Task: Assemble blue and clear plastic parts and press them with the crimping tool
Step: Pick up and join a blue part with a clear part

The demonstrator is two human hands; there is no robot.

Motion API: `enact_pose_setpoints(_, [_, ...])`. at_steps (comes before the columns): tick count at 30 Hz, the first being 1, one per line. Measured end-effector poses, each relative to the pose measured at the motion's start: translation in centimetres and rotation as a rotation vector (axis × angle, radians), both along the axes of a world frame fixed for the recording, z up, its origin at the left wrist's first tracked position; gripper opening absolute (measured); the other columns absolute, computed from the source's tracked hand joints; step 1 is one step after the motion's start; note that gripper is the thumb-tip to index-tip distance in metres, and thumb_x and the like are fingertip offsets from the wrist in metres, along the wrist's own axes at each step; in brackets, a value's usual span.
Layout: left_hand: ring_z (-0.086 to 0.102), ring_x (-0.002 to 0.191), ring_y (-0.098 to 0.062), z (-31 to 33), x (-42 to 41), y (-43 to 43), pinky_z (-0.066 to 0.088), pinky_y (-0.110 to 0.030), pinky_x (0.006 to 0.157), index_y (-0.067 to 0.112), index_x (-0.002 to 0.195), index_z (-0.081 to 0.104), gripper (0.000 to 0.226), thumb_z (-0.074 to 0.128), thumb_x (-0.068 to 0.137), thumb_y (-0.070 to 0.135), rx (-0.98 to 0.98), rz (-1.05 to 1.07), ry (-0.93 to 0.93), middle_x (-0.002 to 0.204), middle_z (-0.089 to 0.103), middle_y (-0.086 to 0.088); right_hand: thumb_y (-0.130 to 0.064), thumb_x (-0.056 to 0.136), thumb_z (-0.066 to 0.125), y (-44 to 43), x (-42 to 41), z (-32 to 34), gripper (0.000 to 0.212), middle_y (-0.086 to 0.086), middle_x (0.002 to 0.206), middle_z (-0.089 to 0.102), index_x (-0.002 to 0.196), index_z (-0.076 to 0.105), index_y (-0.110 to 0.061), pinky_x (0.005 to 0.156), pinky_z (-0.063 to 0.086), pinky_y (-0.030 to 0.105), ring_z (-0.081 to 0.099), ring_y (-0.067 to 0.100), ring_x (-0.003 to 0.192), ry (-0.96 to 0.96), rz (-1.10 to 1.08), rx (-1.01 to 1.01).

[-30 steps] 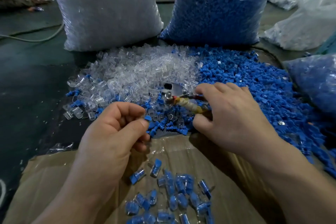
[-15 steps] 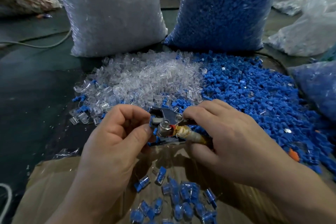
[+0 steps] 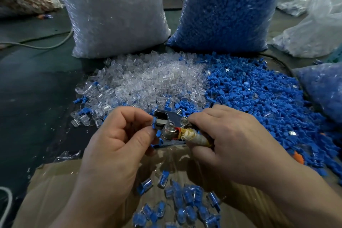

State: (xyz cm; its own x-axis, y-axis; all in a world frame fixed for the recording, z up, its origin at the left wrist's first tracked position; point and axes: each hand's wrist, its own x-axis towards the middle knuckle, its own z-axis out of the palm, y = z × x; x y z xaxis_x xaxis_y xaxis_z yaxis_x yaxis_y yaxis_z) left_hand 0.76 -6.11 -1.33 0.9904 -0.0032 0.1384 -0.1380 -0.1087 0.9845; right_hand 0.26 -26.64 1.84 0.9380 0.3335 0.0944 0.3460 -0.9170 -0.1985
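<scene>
Your left hand (image 3: 118, 135) has its fingers curled, with thumb and forefinger pinching a blue part (image 3: 154, 129) against the metal head of the crimping tool (image 3: 172, 124). Your right hand (image 3: 231, 140) is wrapped round the tool's tape-bound handle, at 3 o'clock from the head. I cannot tell how far the tool's jaws stand apart.

The tool hangs just over the far edge of the cardboard sheet (image 3: 55, 190). On that sheet, at 6 o'clock from your hands, lies a cluster of assembled pieces (image 3: 185, 200). The clear parts pile (image 3: 144, 79) sits at 12 o'clock and its near fringe touches your knuckles. The blue parts pile (image 3: 259, 98) spreads from 1 to 4 o'clock and runs under your right wrist.

Two full bags, the clear bag (image 3: 114, 15) and the blue bag (image 3: 227, 9), wall off the far side behind the piles. A smaller bag (image 3: 323, 89) bounds the 3 o'clock edge. Bare dark tabletop (image 3: 37, 89) lies at 9 to 10 o'clock, and a cable (image 3: 37, 46) crosses its far part.
</scene>
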Motion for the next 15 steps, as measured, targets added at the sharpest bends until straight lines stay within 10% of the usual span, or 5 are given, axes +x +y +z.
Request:
enact_pose_setpoints(6, [0.064, 0.055, -0.009, 0.0, 0.5, 0.6, 0.052, -0.015, 0.048, 0.038, 0.083, 0.07, 0.027, 0.069, 0.086, 0.011, 0.183, 0.022, 0.099, 0.068, 0.07, 0.001, -0.076, 0.08, 0.032, -1.3, 1.1, -0.7, 0.058, -0.017, 0.094, 0.056, 0.115, 0.055, -0.036, 0.08, 0.044, 0.029, 0.049, 0.009, 0.088, -0.038, -0.123, -0.08])
enact_pose_setpoints(15, [0.06, 0.055, 0.0, 1.0, 0.2, 1.4, 0.048, -0.013, 0.058, 0.048, 0.092, 0.063, 0.016, 0.058, 0.081, 0.038, 0.74, -0.431, -0.016, 0.074, 0.068, 0.021, -0.076, 0.075, 0.034, -1.4, 2.3, -1.4, 0.07, -0.006, 0.115, 0.058, 0.128, 0.051, -0.033, 0.096, 0.035, 0.041, 0.043, 0.02, 0.11, -0.011, -0.195, -0.188])
